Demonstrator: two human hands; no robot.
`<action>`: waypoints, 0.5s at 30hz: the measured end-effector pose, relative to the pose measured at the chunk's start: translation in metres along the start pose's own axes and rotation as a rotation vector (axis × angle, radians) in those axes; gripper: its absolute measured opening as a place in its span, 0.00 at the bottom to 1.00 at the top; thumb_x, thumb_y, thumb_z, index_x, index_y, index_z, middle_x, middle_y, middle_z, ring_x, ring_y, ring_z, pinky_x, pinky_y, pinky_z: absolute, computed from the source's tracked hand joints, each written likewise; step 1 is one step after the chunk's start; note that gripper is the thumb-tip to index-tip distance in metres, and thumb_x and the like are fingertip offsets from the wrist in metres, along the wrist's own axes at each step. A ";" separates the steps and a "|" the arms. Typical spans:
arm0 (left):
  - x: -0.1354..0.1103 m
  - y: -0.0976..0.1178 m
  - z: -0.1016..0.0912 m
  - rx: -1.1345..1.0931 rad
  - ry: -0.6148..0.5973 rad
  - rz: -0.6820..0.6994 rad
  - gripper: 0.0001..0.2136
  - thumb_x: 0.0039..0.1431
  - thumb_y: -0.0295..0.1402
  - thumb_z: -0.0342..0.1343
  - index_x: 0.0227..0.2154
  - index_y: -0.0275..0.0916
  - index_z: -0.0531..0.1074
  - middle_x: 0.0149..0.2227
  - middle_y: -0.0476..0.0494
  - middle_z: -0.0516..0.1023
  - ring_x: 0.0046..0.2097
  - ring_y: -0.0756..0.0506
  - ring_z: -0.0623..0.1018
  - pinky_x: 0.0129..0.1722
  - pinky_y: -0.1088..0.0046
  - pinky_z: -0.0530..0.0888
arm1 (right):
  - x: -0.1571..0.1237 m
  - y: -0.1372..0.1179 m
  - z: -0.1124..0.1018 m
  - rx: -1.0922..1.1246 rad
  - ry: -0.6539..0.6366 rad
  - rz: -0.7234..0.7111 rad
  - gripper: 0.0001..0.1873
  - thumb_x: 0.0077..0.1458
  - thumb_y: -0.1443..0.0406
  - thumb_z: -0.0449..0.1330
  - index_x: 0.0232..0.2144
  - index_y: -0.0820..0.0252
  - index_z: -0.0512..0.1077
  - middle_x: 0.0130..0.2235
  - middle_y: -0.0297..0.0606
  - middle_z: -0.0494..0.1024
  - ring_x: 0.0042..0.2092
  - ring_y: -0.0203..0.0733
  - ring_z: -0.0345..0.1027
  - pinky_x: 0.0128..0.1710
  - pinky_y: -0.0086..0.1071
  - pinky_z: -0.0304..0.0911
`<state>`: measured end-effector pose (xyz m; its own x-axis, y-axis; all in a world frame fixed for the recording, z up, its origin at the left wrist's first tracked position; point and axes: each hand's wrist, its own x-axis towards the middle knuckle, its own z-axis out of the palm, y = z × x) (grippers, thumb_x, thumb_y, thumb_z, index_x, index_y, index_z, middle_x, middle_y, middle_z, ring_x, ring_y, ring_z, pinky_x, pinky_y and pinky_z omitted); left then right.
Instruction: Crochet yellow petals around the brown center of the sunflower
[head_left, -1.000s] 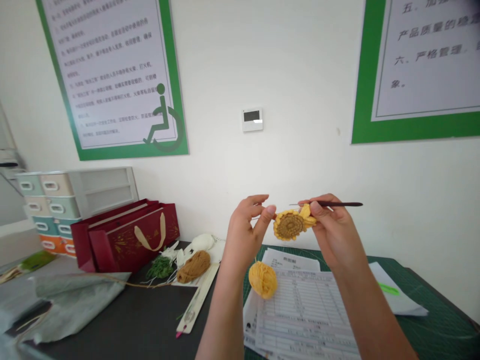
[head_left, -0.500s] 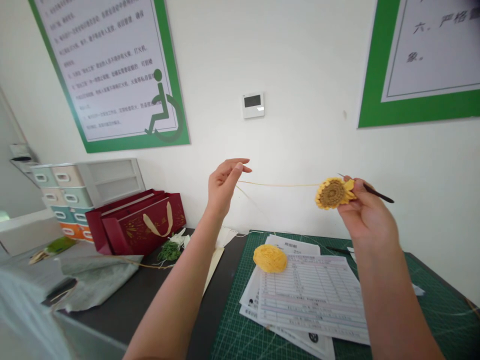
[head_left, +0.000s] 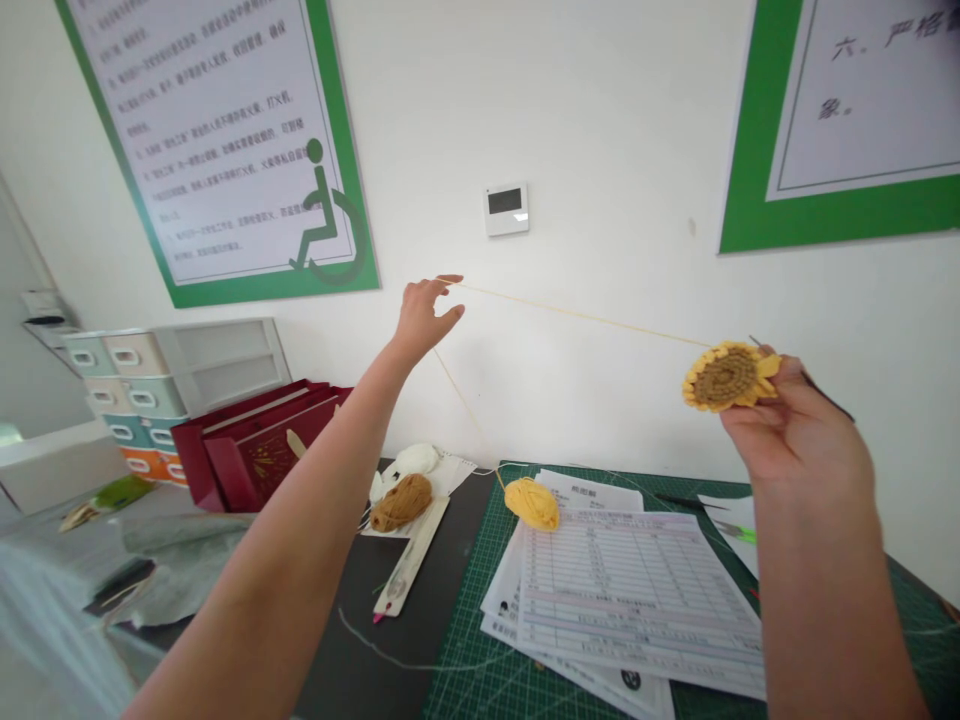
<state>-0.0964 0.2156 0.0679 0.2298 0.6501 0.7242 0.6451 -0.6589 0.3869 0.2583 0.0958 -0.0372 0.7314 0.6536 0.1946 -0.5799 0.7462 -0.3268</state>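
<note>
My left hand (head_left: 427, 315) is raised in front of the wall, thumb and forefinger apart, with yellow yarn (head_left: 577, 313) looped over its fingers. One strand stretches taut to a crocheted sunflower (head_left: 722, 377) with a brown centre and yellow petals. The other strand drops to a yellow yarn ball (head_left: 531, 503) at the edge of the papers. My right hand (head_left: 799, 420) grips the sunflower by its right side, along with a crochet hook (head_left: 829, 397), whose thin tip shows above the petals and whose dark handle sticks out behind the fingers.
Printed papers (head_left: 637, 600) lie on a green cutting mat (head_left: 465, 640). Left of it are a brown yarn ball (head_left: 403, 502), white yarn (head_left: 416, 459) and a pale strip (head_left: 416, 560). Red bags (head_left: 217, 450) and a drawer unit (head_left: 217, 365) stand further left. Green-handled scissors (head_left: 739, 532) rest at right.
My left hand has moved up and left, drawing a longer strand. My right hand has moved right with the sunflower and hook. The yellow ball has shifted slightly.
</note>
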 end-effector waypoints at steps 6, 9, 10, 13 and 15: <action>-0.079 0.007 0.057 -0.074 -0.249 -0.180 0.17 0.68 0.38 0.60 0.57 0.39 0.72 0.56 0.37 0.77 0.51 0.39 0.80 0.48 0.53 0.80 | -0.011 -0.011 0.009 0.007 -0.006 0.012 0.15 0.64 0.78 0.55 0.28 0.63 0.74 0.41 0.37 0.79 0.46 0.35 0.76 0.52 0.37 0.71; -0.122 0.018 0.086 -0.109 -0.304 -0.206 0.16 0.68 0.39 0.60 0.55 0.41 0.74 0.57 0.39 0.76 0.52 0.37 0.79 0.49 0.55 0.80 | -0.017 -0.011 0.012 -0.007 -0.031 0.017 0.17 0.62 0.78 0.56 0.23 0.63 0.73 0.38 0.38 0.79 0.45 0.37 0.75 0.51 0.38 0.71; -0.131 0.021 0.092 -0.113 -0.318 -0.212 0.16 0.68 0.39 0.60 0.55 0.43 0.74 0.58 0.38 0.76 0.53 0.38 0.79 0.49 0.55 0.80 | -0.019 -0.010 0.013 -0.012 -0.044 0.018 0.17 0.61 0.78 0.57 0.22 0.63 0.72 0.37 0.39 0.78 0.44 0.38 0.75 0.51 0.39 0.71; -0.144 0.026 0.106 -0.120 -0.361 -0.240 0.17 0.68 0.38 0.60 0.56 0.40 0.73 0.57 0.37 0.76 0.52 0.37 0.79 0.49 0.53 0.80 | -0.022 -0.008 0.014 -0.029 -0.076 0.016 0.17 0.59 0.78 0.58 0.20 0.63 0.72 0.34 0.37 0.77 0.43 0.38 0.74 0.52 0.40 0.70; -0.145 0.024 0.112 -0.125 -0.390 -0.272 0.16 0.68 0.39 0.59 0.55 0.41 0.74 0.58 0.38 0.76 0.52 0.37 0.79 0.50 0.54 0.79 | -0.023 -0.007 0.015 -0.041 -0.085 0.019 0.17 0.60 0.78 0.58 0.20 0.62 0.72 0.34 0.37 0.77 0.43 0.37 0.74 0.53 0.40 0.70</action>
<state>-0.0324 0.1480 -0.0921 0.3363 0.8823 0.3293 0.6324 -0.4707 0.6152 0.2395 0.0774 -0.0254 0.6866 0.6770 0.2651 -0.5766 0.7291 -0.3687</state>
